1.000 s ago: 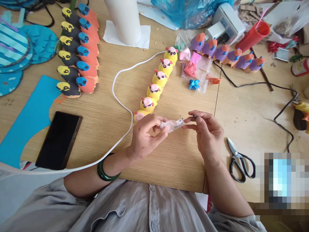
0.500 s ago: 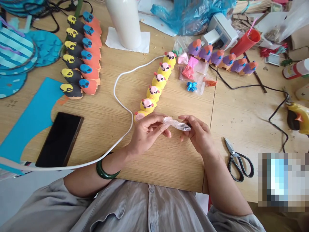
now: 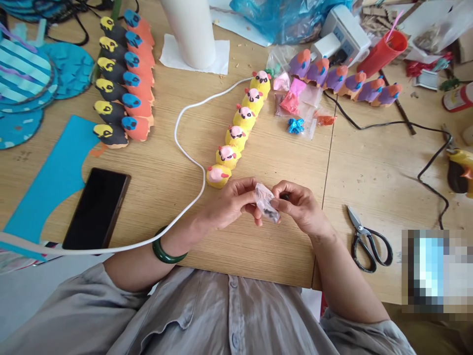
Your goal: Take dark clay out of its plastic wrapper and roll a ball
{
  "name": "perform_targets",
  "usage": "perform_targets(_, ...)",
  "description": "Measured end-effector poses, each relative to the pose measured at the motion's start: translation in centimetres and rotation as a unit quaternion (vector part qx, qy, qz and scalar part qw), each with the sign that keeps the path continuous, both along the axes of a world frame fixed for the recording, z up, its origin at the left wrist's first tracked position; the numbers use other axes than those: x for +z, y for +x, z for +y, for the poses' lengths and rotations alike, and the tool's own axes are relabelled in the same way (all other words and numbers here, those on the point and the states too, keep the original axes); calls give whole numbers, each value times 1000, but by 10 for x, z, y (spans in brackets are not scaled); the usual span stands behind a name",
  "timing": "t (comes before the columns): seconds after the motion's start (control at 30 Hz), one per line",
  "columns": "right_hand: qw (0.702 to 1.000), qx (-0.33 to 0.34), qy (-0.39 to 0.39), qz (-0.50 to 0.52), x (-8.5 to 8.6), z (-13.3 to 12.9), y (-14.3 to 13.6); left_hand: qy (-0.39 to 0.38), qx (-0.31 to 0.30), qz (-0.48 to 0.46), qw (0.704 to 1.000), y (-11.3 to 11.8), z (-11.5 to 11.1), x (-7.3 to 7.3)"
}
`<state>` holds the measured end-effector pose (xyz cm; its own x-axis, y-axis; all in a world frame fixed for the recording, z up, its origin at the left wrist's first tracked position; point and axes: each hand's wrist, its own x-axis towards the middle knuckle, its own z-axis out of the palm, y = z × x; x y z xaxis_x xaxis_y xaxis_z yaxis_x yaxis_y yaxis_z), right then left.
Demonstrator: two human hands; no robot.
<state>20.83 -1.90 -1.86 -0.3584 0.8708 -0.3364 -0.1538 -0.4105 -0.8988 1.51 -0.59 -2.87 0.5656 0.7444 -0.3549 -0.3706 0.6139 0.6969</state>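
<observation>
A small clear plastic bag with something dark at its lower end hangs between my hands. My left hand pinches its left side. The fingers of my right hand grip its right side, and a small black lump shows between them. Just beyond my left hand lies a yellow strip of cups with pink faces; the nearest cup has red ears and no dark eye marks that I can see.
Scissors lie right of my right arm, and a phone lies left. A white cable crosses my left forearm. Small coloured clay packets, purple cups, a power strip and a white roll stand farther back.
The bag has turned from lying sideways to hanging down, its dark contents lower. My left hand has moved slightly right, uncovering the nearest yellow cup. The black lump now shows in my right fingers.
</observation>
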Motion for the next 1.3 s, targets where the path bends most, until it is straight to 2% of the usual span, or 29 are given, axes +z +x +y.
perform_targets(0.17, 992, -81, 62, -70, 0, -1, -2, -49, -91, -58, 993, -6, 0, 4)
perform_targets(0.3, 987, -81, 94, -107, -2, -2, -5, -53, -144, -32, 988, -9, 4, 7)
perform_targets(0.37, 978, -91, 126, -136, -3, -3, -6, -58, -148, -31, 987, -8, 4, 6)
perform_targets(0.43, 971, -104, 146, -157, -3, -2, -7, -67, -125, -58, 988, -5, 2, 3)
perform_targets(0.5, 973, -91, 145, -156, -2, -1, -7, -75, -114, -98, 986, -4, 0, 1)
perform_targets(0.67, 985, -25, 114, -125, 1, -3, -8, -101, -237, -219, 941, -8, -1, -1)
perform_targets(0.83, 986, -19, 115, -115, 4, -6, -12, -119, -297, -238, 917, -8, -5, -7)
perform_targets(0.97, 986, -25, 124, -106, 4, -7, -15, -97, -299, -217, 924, -4, -8, -8)
perform_targets(1.13, 994, 26, 94, -58, 3, -10, -18, -73, -278, -198, 937, -2, -9, -1)
perform_targets(1.2, 995, 7, 86, -58, 2, -9, -19, -84, -250, -201, 943, 0, -10, 0)
perform_targets(1.3, 995, -60, 62, -60, 0, -7, -18, -106, -200, -200, 953, 3, -8, 1)
